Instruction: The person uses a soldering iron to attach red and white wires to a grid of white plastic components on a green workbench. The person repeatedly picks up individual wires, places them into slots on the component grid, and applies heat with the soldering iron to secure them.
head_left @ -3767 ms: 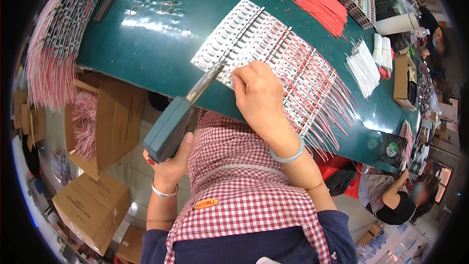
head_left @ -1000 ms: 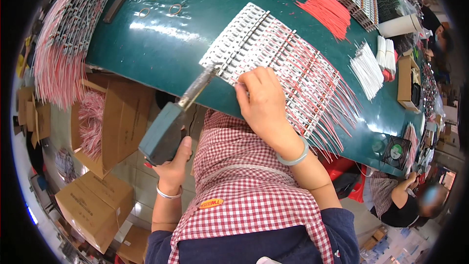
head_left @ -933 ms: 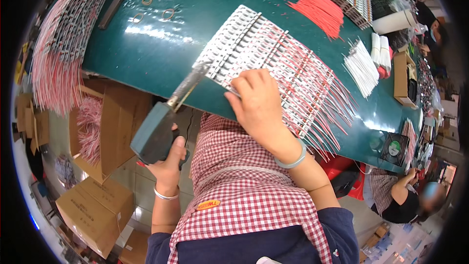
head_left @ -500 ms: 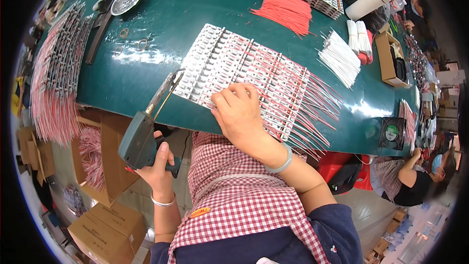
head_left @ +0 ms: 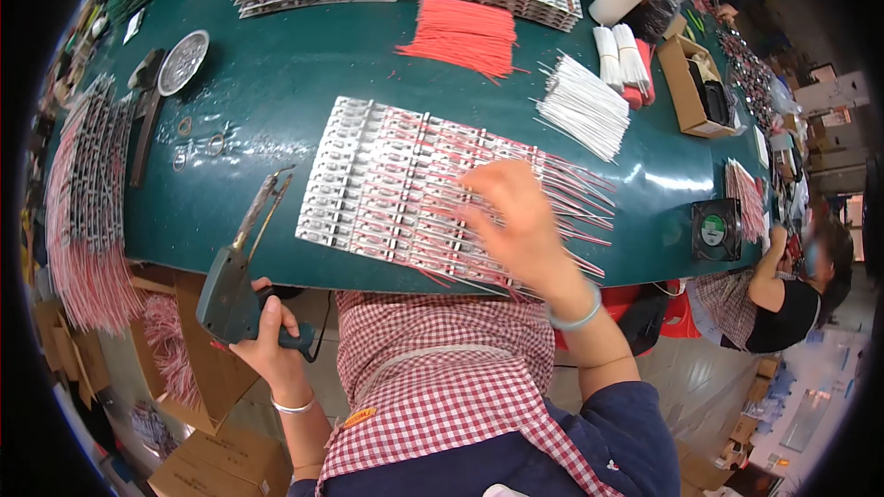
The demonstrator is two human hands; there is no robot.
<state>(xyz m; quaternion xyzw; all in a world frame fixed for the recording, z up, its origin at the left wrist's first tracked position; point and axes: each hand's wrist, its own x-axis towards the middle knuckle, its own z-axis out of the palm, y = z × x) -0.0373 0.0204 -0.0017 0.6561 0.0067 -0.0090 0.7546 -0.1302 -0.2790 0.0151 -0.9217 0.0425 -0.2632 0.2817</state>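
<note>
Presently, board panel (head_left: 354,175) lies on green table (head_left: 304,55); my left hand (head_left: 272,345) firmly wraps soldering gun (head_left: 228,294) left of panel; right hand (head_left: 523,223) half-curled over panel (hold unclear). I'd brace panel before soldering.

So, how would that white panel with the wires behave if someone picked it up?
The white panel looks thin and flat, so it would probably feel light for its size. Its red and white wires fan out in loose curves past the right edge, so they would likely sway and might snag.
</note>
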